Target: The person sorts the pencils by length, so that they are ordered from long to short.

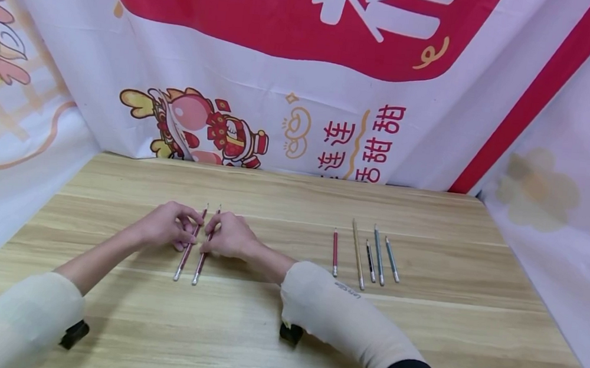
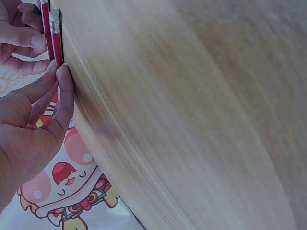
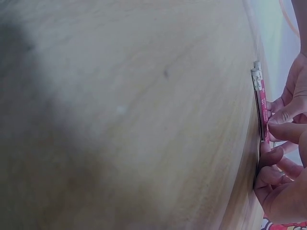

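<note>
Two red pencils lie side by side on the wooden table, white eraser ends towards the person. My left hand [image 1: 170, 226] pinches the left red pencil [image 1: 182, 263] between thumb and fingertips around its middle. With thumb and fingers, my right hand [image 1: 231, 236] pinches the right red pencil [image 1: 198, 268], close beside the first. A narrow gap separates the two pencils in the head view. In the left wrist view, the fingertips of the left hand [image 2: 36, 120] meet at a red pencil [image 2: 57, 43]. The right wrist view shows both eraser ends nearly level.
To the right on the table [image 1: 237, 344] lie several more pencils: a short red pencil [image 1: 335, 253], a long tan pencil [image 1: 357, 254], a short dark pencil [image 1: 370, 261] and two blue-grey ones. A printed cloth [image 1: 284, 70] hangs behind the table, with cloth at both sides.
</note>
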Demonstrator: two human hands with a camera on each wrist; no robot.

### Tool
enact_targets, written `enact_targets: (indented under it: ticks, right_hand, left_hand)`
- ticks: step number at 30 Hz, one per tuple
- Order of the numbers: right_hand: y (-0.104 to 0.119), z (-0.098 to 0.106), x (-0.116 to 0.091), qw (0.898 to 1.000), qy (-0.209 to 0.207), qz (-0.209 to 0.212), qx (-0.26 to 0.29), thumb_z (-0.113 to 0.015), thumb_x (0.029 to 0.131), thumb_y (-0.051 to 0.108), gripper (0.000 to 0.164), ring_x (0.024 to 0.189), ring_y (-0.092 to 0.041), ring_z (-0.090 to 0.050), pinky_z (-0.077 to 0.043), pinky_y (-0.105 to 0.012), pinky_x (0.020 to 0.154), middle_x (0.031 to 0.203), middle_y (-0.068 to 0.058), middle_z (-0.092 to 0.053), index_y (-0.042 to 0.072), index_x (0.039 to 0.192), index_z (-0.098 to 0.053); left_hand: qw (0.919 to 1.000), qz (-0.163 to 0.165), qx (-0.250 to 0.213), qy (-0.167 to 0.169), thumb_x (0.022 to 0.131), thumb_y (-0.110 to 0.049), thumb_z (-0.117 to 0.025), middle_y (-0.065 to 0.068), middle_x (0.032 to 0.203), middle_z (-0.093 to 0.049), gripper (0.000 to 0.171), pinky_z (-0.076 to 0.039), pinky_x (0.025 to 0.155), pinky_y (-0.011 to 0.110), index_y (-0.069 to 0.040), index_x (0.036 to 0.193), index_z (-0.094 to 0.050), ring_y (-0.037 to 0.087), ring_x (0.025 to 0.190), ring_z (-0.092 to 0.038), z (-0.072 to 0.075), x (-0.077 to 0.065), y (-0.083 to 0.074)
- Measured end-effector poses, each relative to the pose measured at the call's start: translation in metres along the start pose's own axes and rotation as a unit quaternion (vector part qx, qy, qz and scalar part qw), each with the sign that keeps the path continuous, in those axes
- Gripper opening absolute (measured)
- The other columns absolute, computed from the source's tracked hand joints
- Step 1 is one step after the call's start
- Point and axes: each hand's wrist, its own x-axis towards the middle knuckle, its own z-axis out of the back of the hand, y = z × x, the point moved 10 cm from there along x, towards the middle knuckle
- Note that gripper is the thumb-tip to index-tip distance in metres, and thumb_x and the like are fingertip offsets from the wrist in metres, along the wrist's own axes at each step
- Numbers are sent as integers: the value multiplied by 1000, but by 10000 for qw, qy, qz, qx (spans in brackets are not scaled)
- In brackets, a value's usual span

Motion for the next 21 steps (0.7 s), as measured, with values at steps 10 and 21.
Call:
enact_targets:
  ticks: [10, 21]
  right_hand:
    - [-1, 1, -3, 9996, 109, 137, 206, -90, 80, 11, 30, 55, -8, -56, -45, -18, 50, 69, 3, -67, 7, 106, -75]
    - [-4, 4, -8, 9979, 286, 163, 566, -87, 82, 6, 32, 57, -11, -61, -49, -19, 51, 75, 0, -73, 4, 111, -73]
  left_hand:
    - [10000, -16, 52, -43, 90, 12, -71, 14, 88, -61, 39, -66, 62, 33, 16, 127, -60, 20, 67, -67, 1, 0, -2]
    - [10000, -27, 71, 16, 90, 10, -72, 13, 89, -60, 38, -65, 62, 34, 16, 126, -60, 19, 68, -66, 0, 0, -3]
